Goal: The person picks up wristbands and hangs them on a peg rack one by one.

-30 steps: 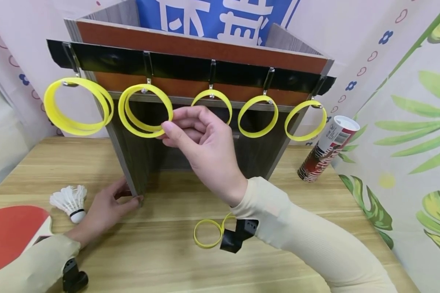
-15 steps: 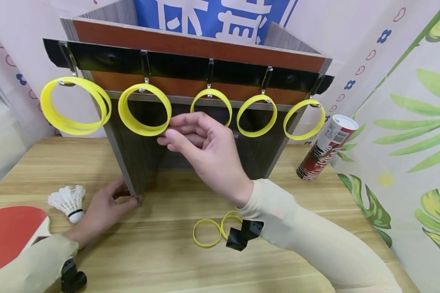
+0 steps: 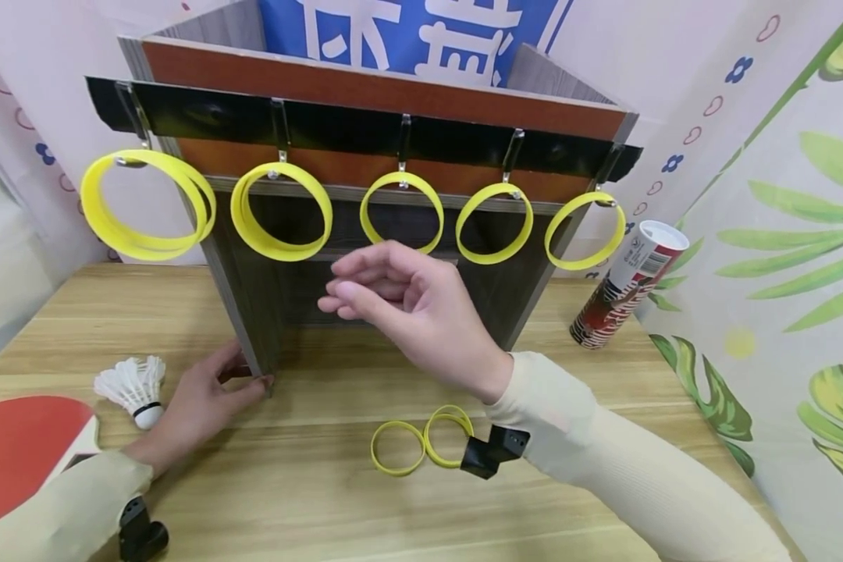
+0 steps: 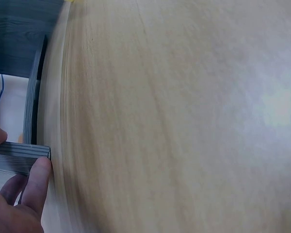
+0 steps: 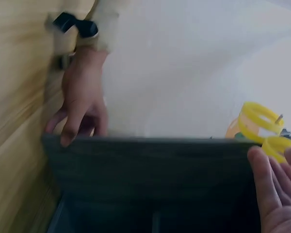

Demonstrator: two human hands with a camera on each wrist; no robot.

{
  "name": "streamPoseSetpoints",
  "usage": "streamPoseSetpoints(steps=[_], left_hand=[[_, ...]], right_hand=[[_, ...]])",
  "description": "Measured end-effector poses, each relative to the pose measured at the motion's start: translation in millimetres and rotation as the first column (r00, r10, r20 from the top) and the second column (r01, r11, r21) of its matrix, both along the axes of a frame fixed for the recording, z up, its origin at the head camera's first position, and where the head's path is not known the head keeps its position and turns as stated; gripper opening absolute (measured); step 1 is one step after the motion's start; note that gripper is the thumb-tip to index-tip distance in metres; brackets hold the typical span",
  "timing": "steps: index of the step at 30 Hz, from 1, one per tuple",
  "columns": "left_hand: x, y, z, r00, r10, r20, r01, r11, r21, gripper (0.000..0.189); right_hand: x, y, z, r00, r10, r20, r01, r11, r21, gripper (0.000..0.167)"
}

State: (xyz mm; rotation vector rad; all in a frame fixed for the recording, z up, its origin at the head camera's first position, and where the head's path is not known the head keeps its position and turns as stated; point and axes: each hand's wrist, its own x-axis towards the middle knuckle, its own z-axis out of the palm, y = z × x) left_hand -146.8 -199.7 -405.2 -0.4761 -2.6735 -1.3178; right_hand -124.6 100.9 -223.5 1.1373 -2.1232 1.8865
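Note:
My left hand (image 3: 200,394) grips the lower front edge of the left side panel (image 3: 242,289) of a grey wooden stand; the left wrist view shows thumb and fingers (image 4: 38,184) on either side of it. In front of the stand, my right hand (image 3: 421,316) hangs in the air with loosely bent fingers, holding nothing. It is just below and right of the second hook's yellow rings (image 3: 281,248), partly covering the bottom of the middle ring (image 3: 365,209). More yellow rings (image 3: 136,248) hang on the leftmost hook, and both right hooks carry rings too.
A black strip (image 3: 351,129) with hooks crosses the stand's front. Thin yellow rings (image 3: 397,471) lie on the wooden table (image 3: 281,499) below my right hand. At left are a shuttlecock (image 3: 135,386) and a red table tennis bat (image 3: 21,453). A printed tube (image 3: 628,285) stands at right.
My right hand has let go of the second hook's ring and drawn back right and down. That ring now hangs freely, nearly lined up with its neighbour. The left hand keeps its grip.

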Motion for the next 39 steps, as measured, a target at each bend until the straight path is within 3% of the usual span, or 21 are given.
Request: streamPoseSetpoints(steps=[4,8,11,15,21,26,33,39], left_hand=[[0.4,0.5,-1.0,1.0,-0.009,-0.004,0.009,1.0,0.019,0.06],[0.6,0.4,-1.7,1.0,-0.014,-0.005,0.015,1.0,0.028,0.061],[0.6,0.1,-1.0,1.0,-0.011,-0.001,0.011,1.0,0.019,0.062],[0.7,0.5,-0.4,1.0,-0.003,-0.004,0.003,1.0,0.012,0.063],[0.8,1.6,0.0,1.0,0.0,-0.005,0.0,1.0,0.01,0.062],[0.9,1.5,0.3,1.0,0.005,-0.004,-0.005,1.0,0.005,0.063],[0.3,2.5,-1.1,1.0,0.009,-0.015,-0.009,1.0,0.002,0.061],[0.5,1.6,-0.5,1.0,0.022,-0.005,-0.022,1.0,-0.015,0.061]], right_hand=[[-2.0,14.9,-9.8,0.999,0.054,0.0,-0.054,0.993,0.104,0.016],[-9.1,35.2,-26.4,0.996,0.068,0.055,-0.08,0.96,0.268,0.014],[-16.9,52.1,-43.0,0.998,0.021,0.06,-0.044,0.902,0.429,0.012],[-26.4,74.3,-66.1,0.999,-0.036,0.009,0.023,0.791,0.612,0.012],[-29.8,99.7,-99.6,0.997,-0.031,0.067,-0.027,0.689,0.724,0.017],[-28.7,110.3,-118.1,0.994,-0.016,0.112,-0.078,0.615,0.785,0.018],[-26.2,119.3,-131.0,0.991,-0.028,0.13,-0.092,0.558,0.825,0.016],[-25.7,124.9,-136.4,0.992,-0.032,0.118,-0.079,0.564,0.822,0.016]])
